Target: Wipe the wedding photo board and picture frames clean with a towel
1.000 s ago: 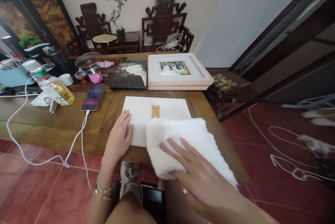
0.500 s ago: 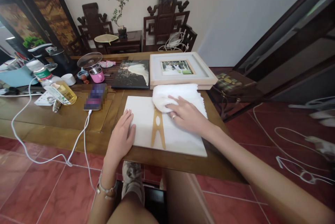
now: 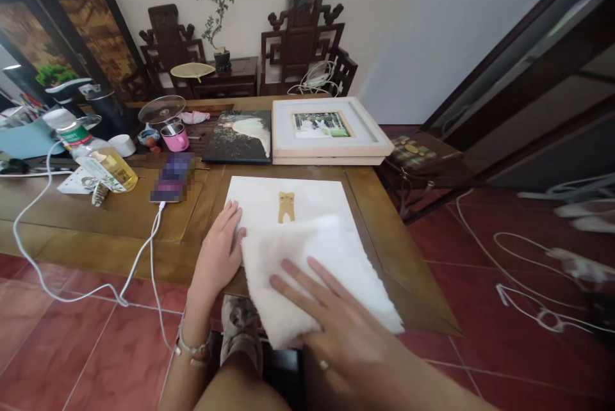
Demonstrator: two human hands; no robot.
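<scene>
A thin white board [image 3: 254, 196] lies on the wooden table in front of me, with a tan cut-out piece [image 3: 287, 201] on it whose lower part is covered. My left hand [image 3: 221, 244] rests flat on the board's left edge, fingers stretched. My right hand [image 3: 331, 308] has hold of a fluffy white towel [image 3: 269, 283], fingers spread over its top and thumb hidden. The towel covers the near part of the board and hangs past the table's front edge.
Behind the board lie a dark photo panel [image 3: 240, 139] and a pale wooden picture frame [image 3: 331, 153]. To the left are a phone [image 3: 172, 179] on a white cable [image 3: 154, 232], a bottle [image 3: 108, 164] of yellow liquid and a pink cup [image 3: 175, 137].
My right hand has drawn the towel from the board's far side to its near edge. The tan piece's top now shows and its legs are covered. My left hand has stayed put.
</scene>
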